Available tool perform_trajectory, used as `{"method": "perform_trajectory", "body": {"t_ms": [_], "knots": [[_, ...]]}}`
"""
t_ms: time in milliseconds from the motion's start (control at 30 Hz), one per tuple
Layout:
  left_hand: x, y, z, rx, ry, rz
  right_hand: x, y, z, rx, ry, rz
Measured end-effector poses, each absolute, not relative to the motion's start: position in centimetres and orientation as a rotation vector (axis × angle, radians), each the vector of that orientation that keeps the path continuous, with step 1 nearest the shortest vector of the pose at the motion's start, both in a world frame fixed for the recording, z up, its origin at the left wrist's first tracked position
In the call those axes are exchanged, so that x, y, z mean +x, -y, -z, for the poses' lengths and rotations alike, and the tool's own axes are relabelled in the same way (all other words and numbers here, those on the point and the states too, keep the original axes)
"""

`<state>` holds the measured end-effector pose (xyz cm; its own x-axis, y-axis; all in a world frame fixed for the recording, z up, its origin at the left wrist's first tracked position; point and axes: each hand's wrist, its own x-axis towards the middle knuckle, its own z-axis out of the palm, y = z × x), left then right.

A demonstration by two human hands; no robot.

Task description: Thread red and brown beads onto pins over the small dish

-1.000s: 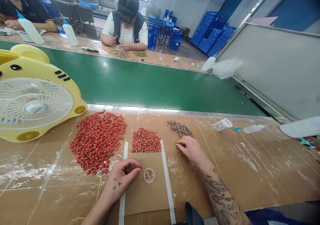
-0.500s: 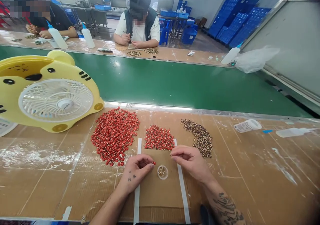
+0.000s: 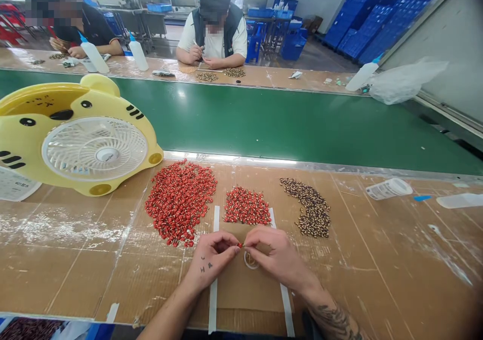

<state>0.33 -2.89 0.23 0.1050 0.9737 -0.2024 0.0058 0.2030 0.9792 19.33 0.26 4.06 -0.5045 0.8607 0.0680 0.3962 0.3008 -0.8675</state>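
Note:
My left hand (image 3: 217,257) pinches a small red piece (image 3: 240,245) between thumb and forefinger. My right hand (image 3: 273,252) meets it fingertip to fingertip, its fingers pinched on something too small to make out. Partly hidden behind my right fingers is a small round clear cup (image 3: 250,260). Beyond the hands lies a small pile of red pieces (image 3: 247,206), with a larger red pile (image 3: 181,199) to its left. A curved pile of dark and gold beads (image 3: 309,209) lies to the right.
A yellow fan (image 3: 151,129) stands at the left. A white tub (image 3: 389,189) and a bottle (image 3: 460,200) lie at the right. Across the green belt (image 3: 264,123), two people sit at another table, with glue bottles (image 3: 138,53) near them. White tape strips (image 3: 213,300) mark the cardboard.
My right hand has moved left and its fingertips now meet those of my left hand at the red piece. It now partly covers the clear cup. The camera view has shifted slightly.

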Motion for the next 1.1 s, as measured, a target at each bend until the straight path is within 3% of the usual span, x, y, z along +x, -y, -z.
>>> {"method": "perform_trajectory", "body": {"t_ms": [600,1100], "knots": [[0.2,3.2,-0.1,1.427,-1.265,-1.013,18.7,-0.2,-3.9,-1.042,2.137,-1.013],[-0.5,3.6,0.1,1.755,-1.099,-1.207,18.9,-0.8,-5.5,-1.129,2.065,-1.234]]}}
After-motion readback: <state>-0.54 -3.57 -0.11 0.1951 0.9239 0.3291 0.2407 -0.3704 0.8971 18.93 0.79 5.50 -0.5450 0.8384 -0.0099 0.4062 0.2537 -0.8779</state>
